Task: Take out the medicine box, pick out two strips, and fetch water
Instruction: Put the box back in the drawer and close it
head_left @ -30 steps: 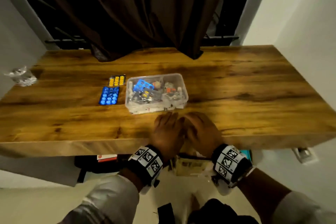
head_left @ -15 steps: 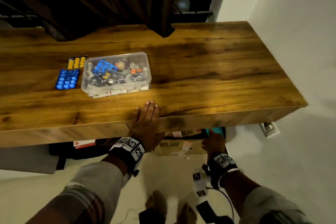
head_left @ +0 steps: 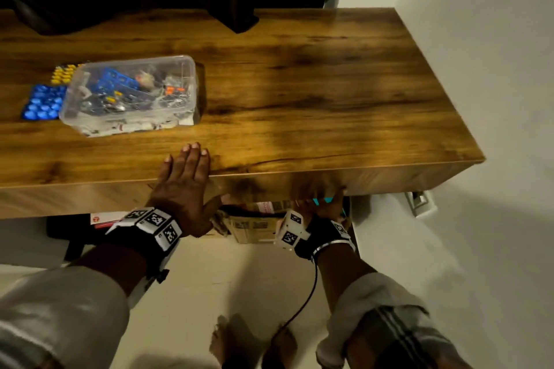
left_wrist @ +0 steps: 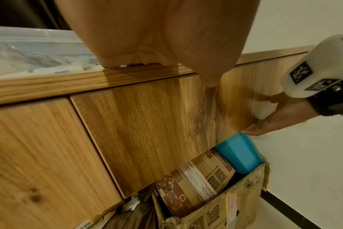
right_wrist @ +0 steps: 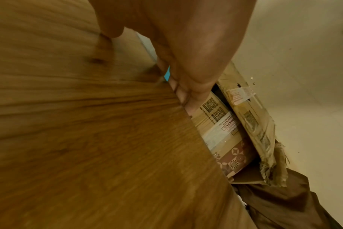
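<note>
Left hand (head_left: pixel 183 186) lies flat, fingers straight, on the table (head_left: pixel 329 93) edge near the medicine box (head_left: pixel 132 96). Right hand (head_left: pixel 317 198) grips the drawer front (left_wrist: pixel 157 131) below

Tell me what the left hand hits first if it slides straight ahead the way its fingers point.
Probably the clear medicine box. The left hand lies flat on the table edge, fingers pointing toward the box's near right corner; it may just graze or pass that corner, depth being unclear.

Pale sleeves (head_left: pixel 63 308), black wristbands (head_left: pixel 150 226) bearing white coded markers.
</note>
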